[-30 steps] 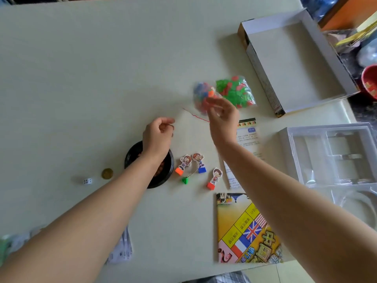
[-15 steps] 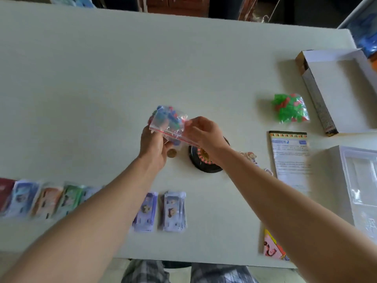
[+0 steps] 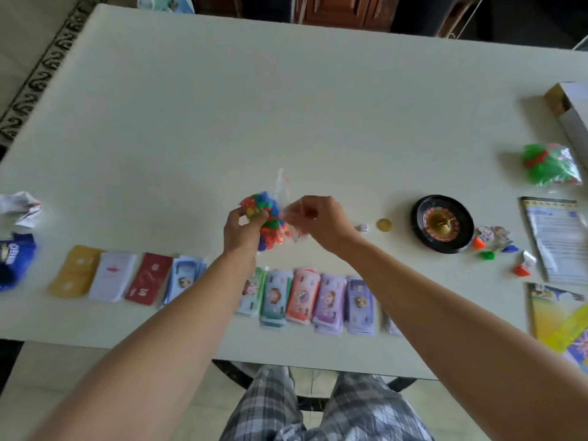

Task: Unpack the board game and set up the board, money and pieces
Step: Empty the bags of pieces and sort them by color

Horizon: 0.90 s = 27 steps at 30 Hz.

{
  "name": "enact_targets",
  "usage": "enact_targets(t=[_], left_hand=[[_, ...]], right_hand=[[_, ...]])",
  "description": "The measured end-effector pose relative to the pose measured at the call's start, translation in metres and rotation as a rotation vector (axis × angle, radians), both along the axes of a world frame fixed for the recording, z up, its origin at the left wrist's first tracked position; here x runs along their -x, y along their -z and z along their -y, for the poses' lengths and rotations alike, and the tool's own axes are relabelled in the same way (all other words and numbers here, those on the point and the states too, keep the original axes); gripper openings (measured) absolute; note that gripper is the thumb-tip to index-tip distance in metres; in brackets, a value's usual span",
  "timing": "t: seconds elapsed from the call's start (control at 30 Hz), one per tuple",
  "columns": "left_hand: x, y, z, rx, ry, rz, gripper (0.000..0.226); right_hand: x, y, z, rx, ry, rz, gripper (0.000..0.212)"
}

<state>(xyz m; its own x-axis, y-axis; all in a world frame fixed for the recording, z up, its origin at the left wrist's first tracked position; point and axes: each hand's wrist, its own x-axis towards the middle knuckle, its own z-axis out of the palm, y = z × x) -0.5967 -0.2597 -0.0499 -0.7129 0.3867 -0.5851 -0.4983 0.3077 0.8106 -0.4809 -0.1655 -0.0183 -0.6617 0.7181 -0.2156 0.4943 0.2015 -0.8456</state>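
Observation:
A small clear zip bag of mixed coloured plastic pieces (image 3: pixel 268 218) is held above the middle of the table. My left hand (image 3: pixel 243 232) grips its filled lower part. My right hand (image 3: pixel 321 222) pinches the bag's clear upper edge. Below my hands a row of play-money stacks (image 3: pixel 327 300) and card decks (image 3: pixel 111 276) lies along the near edge. A black roulette wheel (image 3: pixel 442 222) sits to the right, with a die (image 3: pixel 362 227) and a gold coin (image 3: pixel 384 225) beside it. Character pawns (image 3: pixel 496 241) lie right of the wheel. The folded board (image 3: pixel 560 316) is at the right edge.
A second bag of green and red pieces (image 3: pixel 550 165) lies far right, near the open box (image 3: pixel 569 113) and an instruction sheet (image 3: pixel 556 237). Crumpled wrapping (image 3: pixel 20 206) and a blue packet (image 3: pixel 14 262) sit at the left edge. The far half of the table (image 3: pixel 286 90) shows bare surface.
My right hand lifted the bag of mixed pieces from beside the green bag and carried it left. My left hand joined it and now grips the filled part. The view swung left.

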Motion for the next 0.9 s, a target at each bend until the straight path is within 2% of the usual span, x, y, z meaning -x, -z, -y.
enact_targets(t=[0.07, 0.17, 0.23, 0.3, 0.37, 0.53, 0.6, 0.67, 0.73, 0.8, 0.83, 0.9], left_hand=[[0.005, -0.003, 0.0, 0.031, 0.143, -0.022, 0.038], [0.007, -0.017, -0.003, 0.194, 0.266, -0.222, 0.054], [0.009, -0.028, -0.005, 0.201, 0.258, -0.332, 0.047], [0.009, -0.037, -0.006, 0.174, 0.328, -0.371, 0.033], [0.01, -0.039, -0.005, 0.177, 0.381, -0.436, 0.03], [0.008, -0.046, -0.003, 0.172, 0.402, -0.556, 0.033], [0.007, -0.049, -0.005, 0.167, 0.426, -0.541, 0.03], [0.014, -0.046, -0.007, 0.186, 0.397, -0.498, 0.025], [0.023, -0.046, -0.006, 0.282, 0.344, -0.567, 0.022], [0.025, -0.051, -0.005, 0.343, 0.294, -0.69, 0.017], [0.023, -0.054, -0.005, 0.332, 0.296, -0.743, 0.013], [0.018, -0.057, -0.005, 0.209, 0.362, -0.756, 0.012]], right_hand=[[0.007, -0.006, 0.003, 0.124, 0.138, -0.062, 0.003], [0.016, -0.014, 0.003, 0.209, 0.234, -0.126, 0.006], [0.024, -0.017, 0.002, 0.21, 0.213, -0.12, 0.009], [0.03, -0.017, 0.001, 0.155, 0.118, -0.041, 0.015], [0.033, -0.016, 0.001, 0.144, 0.015, 0.035, 0.016], [0.023, -0.021, -0.009, 0.395, -0.065, -0.035, 0.014], [0.02, -0.024, -0.013, 0.493, -0.061, -0.064, 0.013], [0.018, -0.025, -0.02, 0.57, 0.034, -0.109, 0.011], [0.015, -0.023, -0.03, 0.53, 0.235, -0.145, 0.015], [0.012, -0.016, -0.039, 0.347, 0.388, -0.116, 0.011], [0.013, -0.014, -0.041, 0.263, 0.385, -0.081, 0.005], [0.017, -0.014, -0.039, 0.253, 0.322, -0.027, 0.015]])
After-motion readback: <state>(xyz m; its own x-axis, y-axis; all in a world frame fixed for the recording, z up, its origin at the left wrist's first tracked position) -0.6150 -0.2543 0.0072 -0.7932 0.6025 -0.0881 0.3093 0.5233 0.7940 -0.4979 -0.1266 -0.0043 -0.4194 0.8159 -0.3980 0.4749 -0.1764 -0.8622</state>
